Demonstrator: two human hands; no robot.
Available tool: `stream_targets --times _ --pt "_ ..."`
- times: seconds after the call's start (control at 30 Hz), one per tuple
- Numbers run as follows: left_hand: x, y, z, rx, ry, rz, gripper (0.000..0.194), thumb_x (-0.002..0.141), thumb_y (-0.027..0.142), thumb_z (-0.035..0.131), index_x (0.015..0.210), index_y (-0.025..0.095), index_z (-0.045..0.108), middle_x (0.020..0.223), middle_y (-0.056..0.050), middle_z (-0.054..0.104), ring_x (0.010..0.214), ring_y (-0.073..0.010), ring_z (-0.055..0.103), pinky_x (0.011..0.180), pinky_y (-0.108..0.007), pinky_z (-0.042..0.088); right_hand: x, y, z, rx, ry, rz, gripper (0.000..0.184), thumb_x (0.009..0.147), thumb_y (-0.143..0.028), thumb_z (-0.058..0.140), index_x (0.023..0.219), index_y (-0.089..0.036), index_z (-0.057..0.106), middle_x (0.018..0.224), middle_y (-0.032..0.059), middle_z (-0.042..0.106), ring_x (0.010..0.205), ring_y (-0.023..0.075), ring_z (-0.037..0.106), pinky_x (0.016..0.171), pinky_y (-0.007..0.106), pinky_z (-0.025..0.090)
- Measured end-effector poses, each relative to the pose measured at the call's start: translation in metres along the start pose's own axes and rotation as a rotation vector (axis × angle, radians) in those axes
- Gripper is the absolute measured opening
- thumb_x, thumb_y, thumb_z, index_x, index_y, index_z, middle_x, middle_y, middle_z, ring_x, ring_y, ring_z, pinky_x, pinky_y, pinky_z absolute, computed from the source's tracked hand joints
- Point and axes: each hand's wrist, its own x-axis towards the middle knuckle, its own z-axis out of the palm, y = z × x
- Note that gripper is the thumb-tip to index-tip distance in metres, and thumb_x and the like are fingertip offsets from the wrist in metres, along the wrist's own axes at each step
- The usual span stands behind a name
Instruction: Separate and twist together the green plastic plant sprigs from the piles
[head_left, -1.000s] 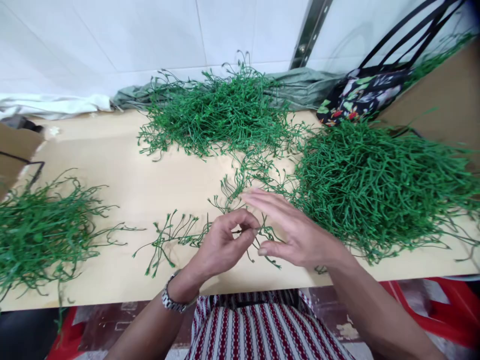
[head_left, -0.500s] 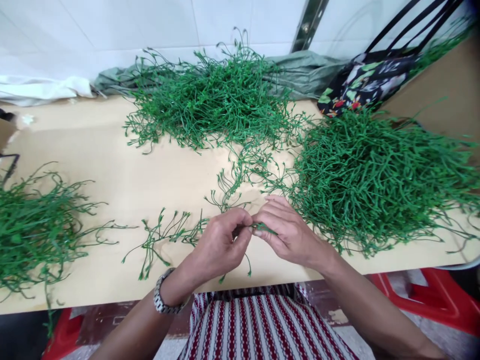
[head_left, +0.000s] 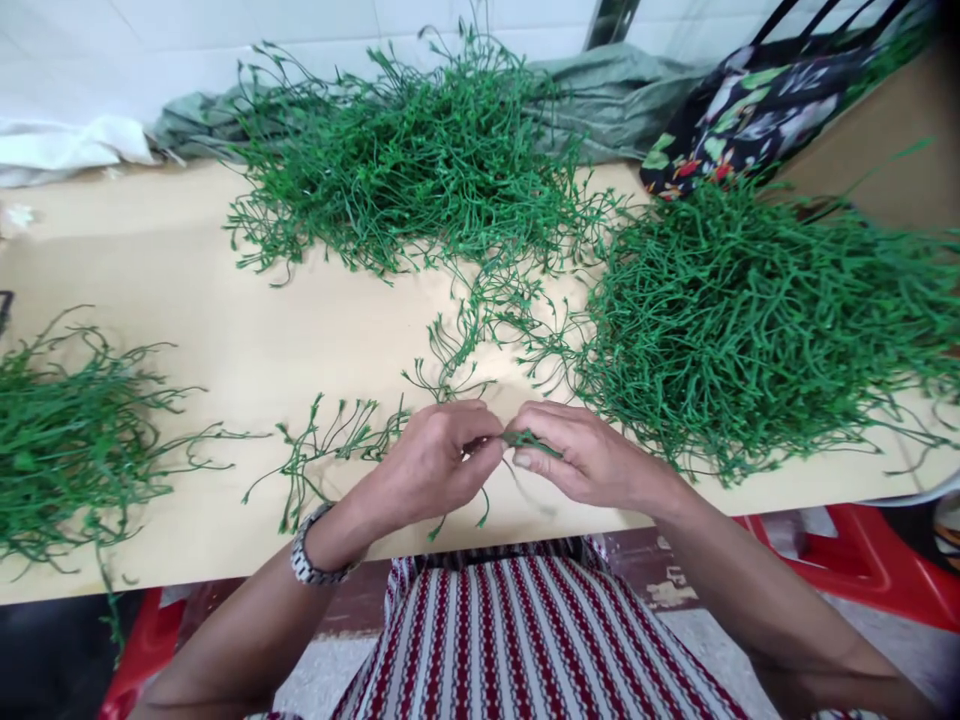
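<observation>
At far left, a heap (head_left: 67, 450) of green sprigs is sprawling over the table (head_left: 315, 310), and one strand (head_left: 111, 600) is hanging past the near edge, where a brushing forearm could drag it off. Loose sprigs (head_left: 307, 450) are lying between that heap and the left hand (head_left: 439, 455); the watch (head_left: 315, 550) is sitting just beside them, so its band could snag a stem. The left thumb and forefinger are meeting at their tips and seem to be pinching the thin end of the held sprig (head_left: 531, 441), which is resting between the two hands, near the table's front edge. The right hand (head_left: 592, 460) is gripping the same sprig between thumb and curled fingers. Pulling too hard or at an angle could snap or bend it, and a weak pinch could let it slip. The back heap (head_left: 405, 150) is trailing strands toward the right heap (head_left: 750, 330), so a sprig taken from there could bring tangled neighbours along. As for looks, the held sprig is showing bright green and slender, mostly hidden by fingers; two thin stems (head_left: 481, 510) are poking out below the left hand, and whether they are belonging to it I cannot tell. The right heap is looking dense and wiry, its fine stems crossing everywhere.
</observation>
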Motion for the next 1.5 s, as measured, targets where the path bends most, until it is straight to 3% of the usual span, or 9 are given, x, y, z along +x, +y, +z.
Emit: stream_targets --times 0.2,0.5,0.73,0.9,1.03,1.17,1.37,1.43,1.5 --pt "0.001 0.002 0.000 -0.002 -0.012 -0.042 0.018 0.074 0.011 0.043 0.059 0.013 0.052 0.054 0.002 0.046 0.051 -0.0068 0.038 0.050 -0.019 0.030 -0.002 -0.003 0.000 -0.042 0.100 -0.042 0.018 0.086 -0.032 0.047 0.084 -0.015 0.053 0.078 0.0056 0.056 0.078 0.0161 0.050 0.075 0.030 0.038" --pt "-0.002 0.002 0.002 0.235 -0.094 0.036 0.021 0.076 0.015 0.041 0.055 0.015 0.046 0.047 0.004 0.035 0.044 -0.0061 0.028 0.046 -0.020 0.025 -0.009 -0.003 0.004 -0.049 0.115 -0.025 0.016 0.085 -0.026 0.045 0.077 -0.015 0.054 0.072 0.0041 0.057 0.071 0.0147 0.051 0.071 0.031 0.039" --pt "0.000 0.003 0.002 0.358 -0.126 0.109 0.021 0.078 0.015 0.039 0.062 0.015 0.053 0.059 0.000 0.050 0.053 -0.0094 0.043 0.054 -0.022 0.033 -0.013 -0.002 0.003 -0.137 0.151 -0.005 0.017 0.079 -0.013 0.046 0.092 -0.018 0.057 0.095 0.0042 0.062 0.094 0.0153 0.055 0.100 0.039 0.029" --pt "-0.001 0.005 0.005 0.280 -0.124 0.088 0.016 0.078 0.014 0.041 0.068 0.014 0.054 0.065 -0.001 0.052 0.059 -0.0105 0.046 0.057 -0.023 0.036 -0.013 0.000 0.007 -0.166 0.198 -0.061 0.012 0.082 -0.014 0.045 0.080 -0.015 0.057 0.081 0.0052 0.060 0.081 0.0154 0.053 0.082 0.033 0.040" --pt "-0.004 0.003 0.009 0.200 -0.123 0.113 0.019 0.076 0.010 0.040 0.058 0.015 0.046 0.053 0.002 0.044 0.049 -0.0074 0.039 0.050 -0.021 0.032 -0.015 -0.001 0.008 -0.214 0.175 -0.090 0.019 0.081 -0.011 0.039 0.067 -0.016 0.051 0.064 0.0022 0.046 0.063 0.0130 0.042 0.063 0.028 0.037" --pt "-0.007 0.003 0.013 0.126 -0.210 0.227 0.023 0.069 0.007 0.043 0.049 0.016 0.037 0.045 0.006 0.032 0.041 -0.0054 0.029 0.044 -0.021 0.026 -0.016 -0.008 0.003 -0.174 0.011 -0.189 0.020 0.073 -0.006 0.035 0.059 -0.018 0.041 0.058 -0.0007 0.034 0.055 0.0119 0.031 0.055 0.026 0.030" --pt "-0.016 0.005 0.008 -0.020 -0.347 0.372 0.026 0.063 -0.001 0.041 0.046 0.017 0.034 0.043 0.006 0.030 0.040 -0.0052 0.027 0.042 -0.022 0.024 -0.016 -0.010 -0.013 0.052 -0.311 -0.262 0.019 0.070 -0.006 0.036 0.056 -0.019 0.034 0.054 -0.0018 0.034 0.053 0.0109 0.034 0.054 0.025 0.029" --pt "-0.017 0.003 0.001 -0.063 -0.326 0.352 0.029 0.067 -0.001 0.042 0.046 0.017 0.033 0.042 0.006 0.031 0.040 -0.0057 0.029 0.042 -0.022 0.026 -0.017 -0.004 -0.018 0.096 -0.308 -0.231 0.022 0.073 -0.005 0.036 0.055 -0.018 0.035 0.053 -0.0024 0.033 0.052 0.0099 0.034 0.052 0.024 0.028" --pt "-0.015 0.000 -0.005 -0.029 -0.253 0.321 0.031 0.072 0.003 0.043 0.047 0.018 0.035 0.043 0.006 0.032 0.041 -0.0067 0.031 0.044 -0.024 0.027 -0.018 0.002 -0.021 0.119 -0.200 -0.159 0.023 0.080 -0.008 0.038 0.059 -0.018 0.042 0.055 -0.0024 0.036 0.053 0.0091 0.035 0.052 0.024 0.028"
